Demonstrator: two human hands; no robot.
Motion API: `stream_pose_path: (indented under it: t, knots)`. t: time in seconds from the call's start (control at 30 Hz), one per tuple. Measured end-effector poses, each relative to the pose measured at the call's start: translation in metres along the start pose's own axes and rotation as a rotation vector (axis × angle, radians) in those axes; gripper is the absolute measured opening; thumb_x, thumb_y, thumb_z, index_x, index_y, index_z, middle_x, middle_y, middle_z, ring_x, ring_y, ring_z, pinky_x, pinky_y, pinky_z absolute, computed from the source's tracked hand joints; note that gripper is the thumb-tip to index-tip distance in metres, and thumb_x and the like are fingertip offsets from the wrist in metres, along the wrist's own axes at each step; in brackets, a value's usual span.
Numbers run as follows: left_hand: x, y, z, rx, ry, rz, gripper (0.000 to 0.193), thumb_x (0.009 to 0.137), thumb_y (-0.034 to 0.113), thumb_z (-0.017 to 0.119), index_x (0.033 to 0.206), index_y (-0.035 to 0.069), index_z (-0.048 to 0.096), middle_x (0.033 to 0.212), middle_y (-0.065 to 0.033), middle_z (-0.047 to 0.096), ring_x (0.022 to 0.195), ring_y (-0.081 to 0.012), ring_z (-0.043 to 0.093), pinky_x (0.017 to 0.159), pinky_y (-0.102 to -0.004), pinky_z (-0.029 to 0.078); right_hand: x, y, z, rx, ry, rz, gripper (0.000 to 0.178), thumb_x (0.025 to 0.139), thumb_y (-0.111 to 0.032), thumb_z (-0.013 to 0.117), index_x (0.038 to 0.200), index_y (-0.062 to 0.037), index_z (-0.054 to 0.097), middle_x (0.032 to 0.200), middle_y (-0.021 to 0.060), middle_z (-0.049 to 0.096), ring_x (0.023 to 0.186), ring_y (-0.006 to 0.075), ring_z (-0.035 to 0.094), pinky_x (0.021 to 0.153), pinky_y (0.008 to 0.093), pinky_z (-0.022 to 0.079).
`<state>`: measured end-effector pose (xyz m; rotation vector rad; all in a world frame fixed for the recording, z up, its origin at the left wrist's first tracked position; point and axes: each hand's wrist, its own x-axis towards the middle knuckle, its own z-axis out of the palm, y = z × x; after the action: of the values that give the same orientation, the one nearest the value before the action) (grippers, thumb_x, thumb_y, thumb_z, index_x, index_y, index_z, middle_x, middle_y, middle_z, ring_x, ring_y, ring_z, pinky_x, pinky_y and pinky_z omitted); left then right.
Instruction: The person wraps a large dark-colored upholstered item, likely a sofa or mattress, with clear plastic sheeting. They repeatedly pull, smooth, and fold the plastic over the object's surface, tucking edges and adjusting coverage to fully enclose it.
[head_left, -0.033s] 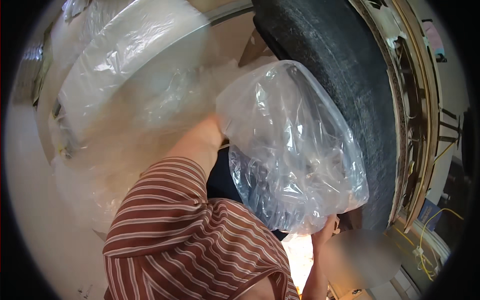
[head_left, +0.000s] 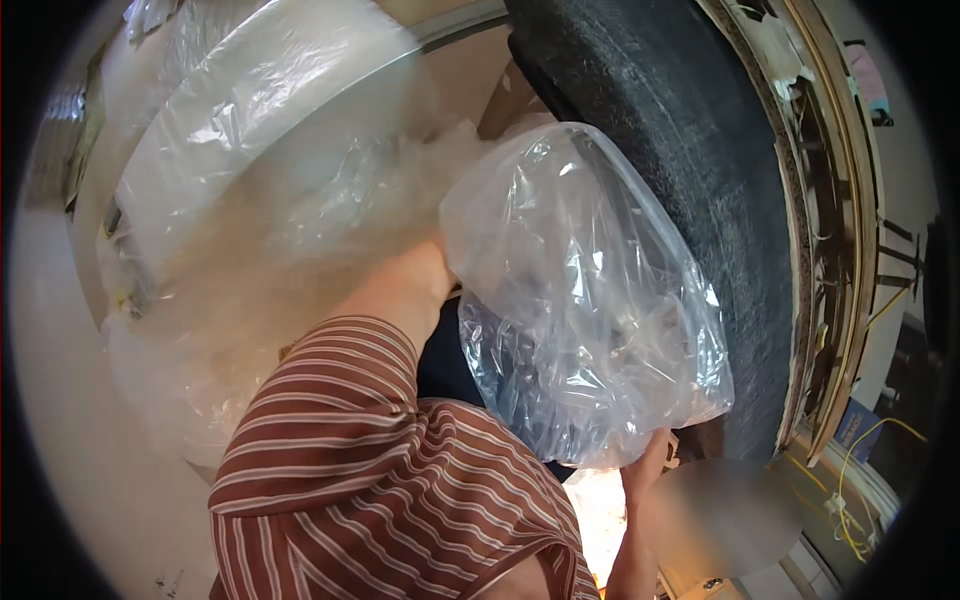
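Note:
A large clear plastic bag [head_left: 590, 300], puffed out and wrinkled, spreads in front of my body. My left forearm, in a brown striped sleeve, reaches to the bag's left edge. The left hand [head_left: 436, 262] shows only at the wrist; the bag covers its fingers. At the bag's lower right edge, my right hand [head_left: 650, 458] grips the film, with part of the fingers hidden behind it. Dark clothing [head_left: 448, 350] shows between my left arm and the bag.
More clear plastic sheeting [head_left: 250, 90] lies in a pile at the left, partly blurred. A dark, scuffed surface [head_left: 690, 150] curves along the right, edged by a wooden frame [head_left: 800, 200]. Yellow cable [head_left: 850, 520] hangs at the lower right, near a blue box [head_left: 856, 425].
The bag's upper left edge and my left wrist have shifted slightly right. The bag's right side has drawn in a little. My right hand stays at the lower edge.

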<state>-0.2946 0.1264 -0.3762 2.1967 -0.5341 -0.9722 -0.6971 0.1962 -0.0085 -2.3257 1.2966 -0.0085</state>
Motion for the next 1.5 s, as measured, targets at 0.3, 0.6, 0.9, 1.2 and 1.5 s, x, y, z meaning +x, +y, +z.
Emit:
stream_pose_path:
  t: [0.3, 0.6, 0.9, 1.2, 1.5]
  knots:
    - [-0.072, 0.034, 0.003, -0.108, -0.165, 0.145, 0.067, 0.083, 0.055, 0.055, 0.117, -0.004, 0.056, 0.118, -0.0221, 0.057, 0.112, -0.0334, 0.051, 0.094, -0.0402, 0.038, 0.057, -0.006, 0.021, -0.328, -0.173, -0.02, 0.066, 0.073, -0.004, 0.066, 0.128, 0.0134, 0.032, 0.126, 0.0313, 0.04, 0.119, 0.0474, 0.039, 0.1, 0.0488, 0.032]
    - [-0.163, 0.0, -0.069, -0.126, -0.289, 0.185, 0.063, 0.084, 0.052, 0.055, 0.113, -0.004, 0.057, 0.114, -0.0203, 0.059, 0.108, -0.0321, 0.053, 0.09, -0.0403, 0.041, 0.115, -0.095, 0.037, -0.01, 0.035, -0.531, 0.052, 0.081, -0.005, 0.06, 0.128, 0.0053, 0.039, 0.125, 0.0214, 0.045, 0.116, 0.0365, 0.044, 0.098, 0.0433, 0.036]
    - [-0.186, 0.02, -0.155, 0.002, -0.211, 0.369, 0.059, 0.084, 0.05, 0.055, 0.11, -0.003, 0.059, 0.111, -0.0185, 0.061, 0.103, -0.0307, 0.056, 0.086, -0.0404, 0.043, 0.147, -0.228, -0.034, 0.194, 0.147, -0.871, 0.04, 0.084, -0.004, 0.059, 0.123, -0.0011, 0.048, 0.12, 0.0122, 0.053, 0.11, 0.0269, 0.049, 0.093, 0.0377, 0.04]
    - [-0.229, -0.004, -0.586, 0.637, 0.602, 0.466, 0.056, 0.085, 0.047, 0.054, 0.107, -0.003, 0.061, 0.108, -0.0167, 0.063, 0.099, -0.0294, 0.058, 0.082, -0.0405, 0.046, 0.159, -0.234, -0.104, 0.569, -0.006, -0.966, 0.035, 0.09, -0.006, 0.054, 0.126, -0.0083, 0.054, 0.119, 0.0053, 0.058, 0.108, 0.0161, 0.054, 0.093, 0.03, 0.044]
    - [-0.567, -0.21, -0.944, 1.256, 0.868, -0.924, 0.052, 0.085, 0.045, 0.054, 0.104, -0.003, 0.063, 0.104, -0.0149, 0.065, 0.095, -0.028, 0.061, 0.077, -0.0406, 0.049, 0.087, 0.075, -0.107, -0.161, 0.637, -0.179, 0.032, 0.094, -0.015, 0.051, 0.125, -0.008, 0.055, 0.117, 0.0075, 0.059, 0.11, 0.0168, 0.055, 0.092, 0.0303, 0.043]
